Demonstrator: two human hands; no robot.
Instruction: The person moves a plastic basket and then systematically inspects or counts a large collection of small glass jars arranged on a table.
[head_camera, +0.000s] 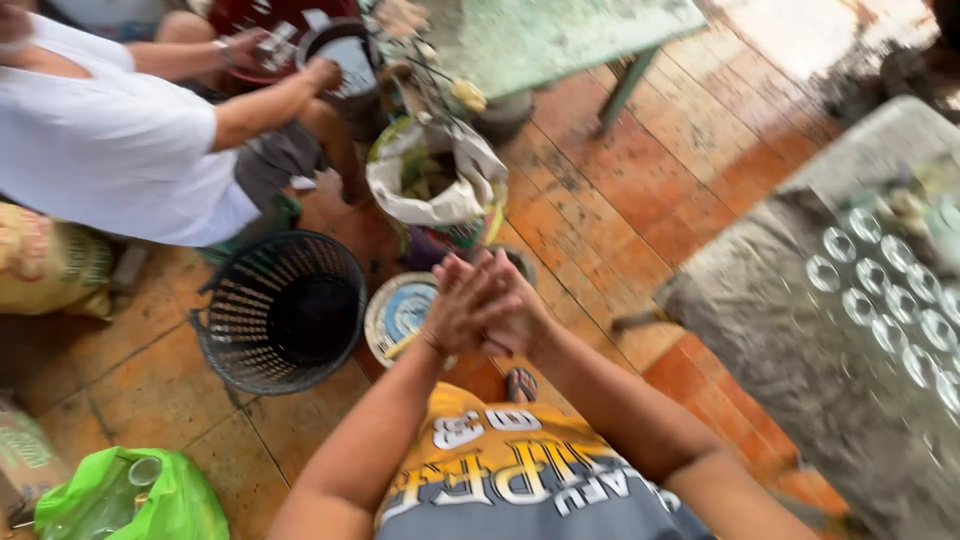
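Your left hand (462, 312) and right hand (520, 318) were pressed together palm to palm in front of your chest, fingers extended and pointing away from you; neither hand grasped any object. Whether anything lay between the palms could not be told, as the contact surfaces were hidden.

Directly beyond and below your joined hands, a round shallow tin (400, 318) with a pale rim and bluish centre rested on the orange tiled floor (620, 200), partly covered by your left wrist. To the left of your left hand, just beside the tin, stood a black slatted basket (280, 312), upright and open at the top. Farther ahead of your fingertips was a sack-lined container (440, 185) with its pale liner folded outward over the rim and dark contents inside.

To the right of your right hand, well apart from it, a grey cloth-covered surface (800, 360) carried rows of clear glass jars (880, 300), seen from above. Near your left elbow, at the lower left, lay a green plastic bag (130, 498) holding further clear items.

Beyond the basket, a seated person in a white shirt (110, 140) had both hands at a dark round vessel (340, 60); those hands were not yours. A green table (540, 40) stood behind the sack-lined container.
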